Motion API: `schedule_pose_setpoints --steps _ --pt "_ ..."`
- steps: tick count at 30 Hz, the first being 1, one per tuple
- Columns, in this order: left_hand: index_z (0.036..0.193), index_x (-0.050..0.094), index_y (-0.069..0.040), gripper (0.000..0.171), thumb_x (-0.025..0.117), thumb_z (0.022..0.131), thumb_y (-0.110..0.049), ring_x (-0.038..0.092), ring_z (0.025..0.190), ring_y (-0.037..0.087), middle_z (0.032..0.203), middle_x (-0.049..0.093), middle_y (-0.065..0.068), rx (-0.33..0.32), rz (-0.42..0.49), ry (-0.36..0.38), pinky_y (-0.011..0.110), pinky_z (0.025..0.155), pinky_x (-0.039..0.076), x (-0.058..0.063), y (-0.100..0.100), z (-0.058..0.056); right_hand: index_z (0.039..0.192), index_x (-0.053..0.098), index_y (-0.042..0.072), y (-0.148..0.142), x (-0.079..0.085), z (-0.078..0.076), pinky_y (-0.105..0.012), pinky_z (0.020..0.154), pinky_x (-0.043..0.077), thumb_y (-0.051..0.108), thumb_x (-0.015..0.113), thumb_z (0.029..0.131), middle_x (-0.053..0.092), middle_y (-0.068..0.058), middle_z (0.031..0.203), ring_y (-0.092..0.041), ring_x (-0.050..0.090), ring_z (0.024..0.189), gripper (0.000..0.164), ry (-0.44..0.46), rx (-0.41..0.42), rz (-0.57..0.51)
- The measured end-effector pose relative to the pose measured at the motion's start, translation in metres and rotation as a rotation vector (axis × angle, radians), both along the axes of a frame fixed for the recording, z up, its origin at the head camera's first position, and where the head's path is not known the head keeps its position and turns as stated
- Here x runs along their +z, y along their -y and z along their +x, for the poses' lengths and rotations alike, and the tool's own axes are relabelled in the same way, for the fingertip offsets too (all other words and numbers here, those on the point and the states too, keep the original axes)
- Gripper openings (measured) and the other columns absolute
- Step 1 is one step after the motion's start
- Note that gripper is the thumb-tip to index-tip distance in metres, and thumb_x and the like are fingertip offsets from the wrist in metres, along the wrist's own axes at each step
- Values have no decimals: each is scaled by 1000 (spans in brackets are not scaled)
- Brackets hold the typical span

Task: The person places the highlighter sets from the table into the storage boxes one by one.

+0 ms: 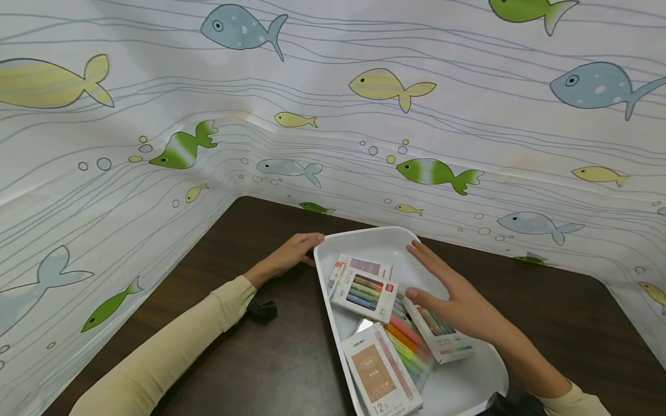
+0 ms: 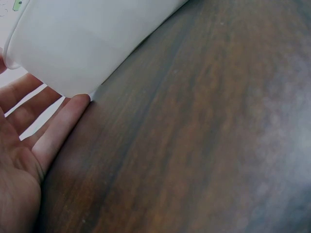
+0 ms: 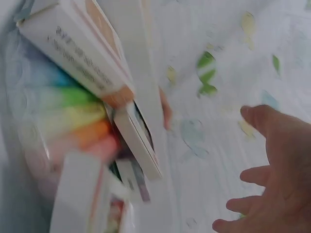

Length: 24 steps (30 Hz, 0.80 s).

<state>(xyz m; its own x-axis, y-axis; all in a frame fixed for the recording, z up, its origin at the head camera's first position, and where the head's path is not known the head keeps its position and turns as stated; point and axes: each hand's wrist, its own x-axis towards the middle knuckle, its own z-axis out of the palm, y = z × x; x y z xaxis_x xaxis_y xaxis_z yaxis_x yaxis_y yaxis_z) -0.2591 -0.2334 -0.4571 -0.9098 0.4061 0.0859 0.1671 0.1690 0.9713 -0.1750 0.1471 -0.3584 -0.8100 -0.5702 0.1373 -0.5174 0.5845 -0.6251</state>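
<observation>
A white plastic tray (image 1: 387,245) holds several stationery packs. My left hand (image 1: 288,254) is at its far left corner; in the left wrist view, its extended fingers touch the tray's outer wall (image 2: 82,43). Over the right side of the tray hovers my right hand (image 1: 460,297), fingers spread and nothing held. Nearest to it is a white box with a window of coloured sticks (image 1: 439,332). A similar windowed box (image 1: 364,294) lies to the left on a paler box (image 1: 372,266). Thick coloured markers (image 1: 403,341) in a clear pack lie partly under a white-and-brown box (image 1: 382,370).
The dark wooden table (image 1: 291,358) carries the tray. Fish-printed white sheeting (image 1: 333,138) stands along its left and far edges. Small black devices sit at both wrists, one by the left cuff (image 1: 262,310).
</observation>
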Motion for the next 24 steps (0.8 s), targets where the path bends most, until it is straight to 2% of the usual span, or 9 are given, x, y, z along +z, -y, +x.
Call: schedule_pose_setpoints --steps 4,9,11,16,19,21,24 --pt "142 56 -1 55 43 110 -44 62 111 31 130 60 16 14 -6 12 45 86 57 -1 2 -2 161 16 47 -19 1 4 -81 100 23 35 64 102 6 12 168 -37 14 151 77 36 -46 -53" --pt "142 56 -3 56 44 109 -47 62 109 30 128 61 15 29 -16 25 43 86 57 -12 11 1 163 16 41 -34 -4 2 -83 101 15 34 58 106 2 8 169 -38 5 152 72 4 -89 -36" --pt "142 57 -3 57 44 109 -47 61 108 30 127 61 15 45 -14 23 43 85 57 -17 16 3 164 15 34 -38 -5 0 -81 104 8 37 57 105 -1 5 169 -38 1 152 72 -51 -104 17" --pt "143 54 -1 59 43 109 -48 60 111 30 131 59 16 50 -25 33 43 86 57 -23 29 10 165 16 20 -49 -8 -13 -71 110 -4 54 58 100 -6 -3 170 -36 -10 152 84 -324 -210 285" --pt "147 50 0 59 39 111 -45 58 115 30 135 56 17 10 -48 53 43 89 56 -19 41 16 165 17 19 -54 -13 -24 -69 112 -6 63 56 97 -6 -5 169 -36 -13 152 90 -421 -266 406" --pt "151 45 -3 58 37 112 -44 56 119 31 139 53 17 -38 -81 69 44 91 55 -11 47 18 165 16 20 -57 -19 -31 -69 112 -10 65 54 97 -6 -6 169 -37 -15 151 91 -420 -268 439" --pt "158 34 -9 59 37 111 -46 52 126 34 148 44 15 -105 -177 86 48 95 52 5 56 24 166 13 22 -60 -27 -39 -67 112 -13 68 51 97 -7 -6 169 -39 -15 151 91 -393 -266 482"
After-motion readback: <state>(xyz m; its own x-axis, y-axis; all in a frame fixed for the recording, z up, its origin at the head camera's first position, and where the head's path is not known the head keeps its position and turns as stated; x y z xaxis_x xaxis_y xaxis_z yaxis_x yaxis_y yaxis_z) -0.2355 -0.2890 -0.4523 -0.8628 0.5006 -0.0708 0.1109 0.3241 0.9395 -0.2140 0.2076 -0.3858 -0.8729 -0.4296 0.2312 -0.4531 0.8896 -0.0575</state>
